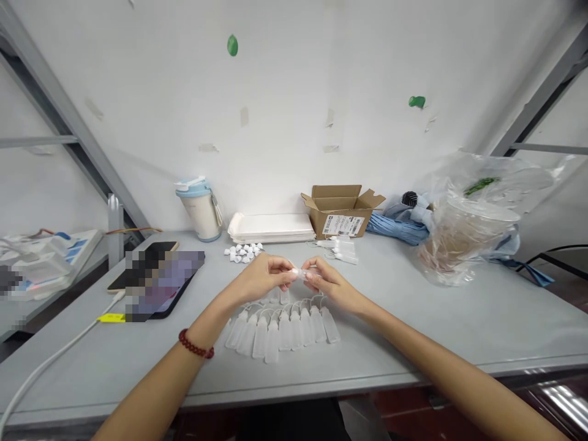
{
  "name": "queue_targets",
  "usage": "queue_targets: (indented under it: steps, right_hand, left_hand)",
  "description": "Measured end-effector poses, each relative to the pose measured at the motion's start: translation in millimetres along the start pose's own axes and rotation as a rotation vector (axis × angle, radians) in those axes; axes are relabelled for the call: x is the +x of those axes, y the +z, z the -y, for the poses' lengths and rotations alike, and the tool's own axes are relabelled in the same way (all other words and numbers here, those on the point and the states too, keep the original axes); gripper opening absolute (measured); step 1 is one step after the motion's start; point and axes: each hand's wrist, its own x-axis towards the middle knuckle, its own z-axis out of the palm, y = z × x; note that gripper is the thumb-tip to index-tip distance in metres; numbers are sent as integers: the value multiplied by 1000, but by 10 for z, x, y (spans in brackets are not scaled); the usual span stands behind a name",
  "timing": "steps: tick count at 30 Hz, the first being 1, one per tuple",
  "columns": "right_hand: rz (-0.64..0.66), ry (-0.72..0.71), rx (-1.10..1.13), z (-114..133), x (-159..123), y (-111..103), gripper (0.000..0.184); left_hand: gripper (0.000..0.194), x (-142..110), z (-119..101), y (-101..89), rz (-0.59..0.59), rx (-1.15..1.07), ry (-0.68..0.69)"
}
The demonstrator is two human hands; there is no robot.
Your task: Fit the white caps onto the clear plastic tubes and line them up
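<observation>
My left hand (269,275), with a dark red bead bracelet on the wrist, and my right hand (328,283) meet above the middle of the table. Their fingertips pinch opposite ends of a small translucent plastic bottle (301,274). Fingers hide much of it, so its cap end cannot be made out. Below the hands lies a fanned row of flat translucent bottles (272,343) with thin curved tips. Several small white caps (242,252) are heaped behind my left hand. More translucent bottles (342,250) lie behind my right hand.
An open cardboard box (337,211) stands by the wall beside white trays (275,226). To the left are a tumbler (201,211), two phones (163,291) and a white cable (59,354). Blue cloth (397,226) and a plastic-wrapped tub (478,223) sit at right.
</observation>
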Motion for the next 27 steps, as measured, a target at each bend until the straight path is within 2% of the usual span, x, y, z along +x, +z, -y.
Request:
queue_targets:
  steps: [4, 6, 10, 12, 14, 19, 23, 27]
  right_hand:
    - [26, 30, 167, 2, 19, -10, 28]
    - [16, 65, 213, 11, 24, -9, 29]
    - [-24, 115, 222, 49, 12, 10, 31]
    - [-24, 130, 230, 71, 2, 22, 34]
    - [-25, 137, 238, 86, -6, 30, 37]
    - [-46, 171, 273, 68, -8, 44, 38]
    - [-49, 181, 301, 39, 4, 44, 40]
    - [-47, 157, 307, 42, 12, 25, 39]
  left_hand:
    - [19, 6, -33, 48, -101, 71, 83]
    - [23, 11, -24, 67, -113, 90, 109]
    - [43, 15, 33, 89, -32, 151, -29]
    - [46, 10, 46, 99, 12, 158, -86]
    - [42, 0, 39, 107, 23, 152, -58]
    - [18, -9, 40, 118, -54, 109, 81]
    - [17, 15, 75, 102, -65, 78, 68]
    - [28, 25, 43, 72, 32, 39, 41]
